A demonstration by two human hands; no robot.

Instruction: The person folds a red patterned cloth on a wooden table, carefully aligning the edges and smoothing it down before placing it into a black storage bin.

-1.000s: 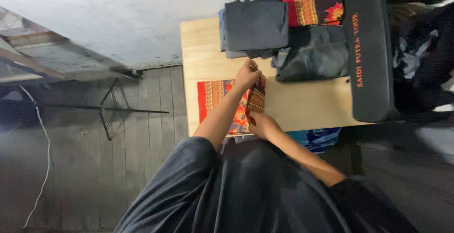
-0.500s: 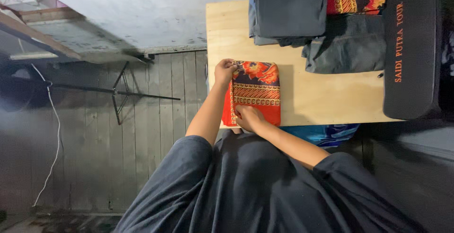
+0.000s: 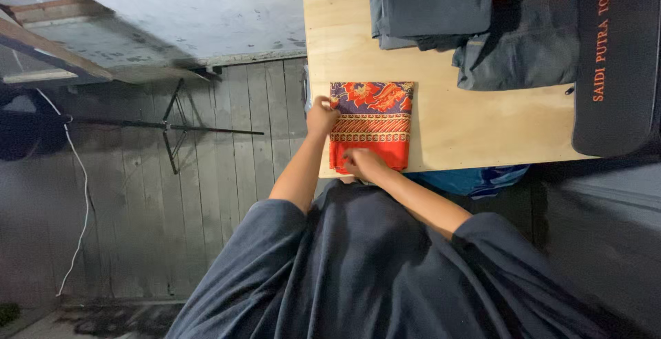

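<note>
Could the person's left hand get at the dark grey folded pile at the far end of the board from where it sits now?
Probably yes: the left hand rests on the patterned cloth, and only bare board lies between it and the grey pile.

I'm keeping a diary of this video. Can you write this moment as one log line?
left hand: on folded patterned cloth, left edge | right hand: pressing its near edge | cloth: flat on wooden table | behind: folded dark clothes

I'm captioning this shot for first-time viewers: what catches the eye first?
The folded red-and-orange patterned cloth stands out, lying near the front edge of the pale wooden table. The left hand touches its left edge and the right hand presses its near edge. Dark folded clothes are piled at the table's far side.
</note>
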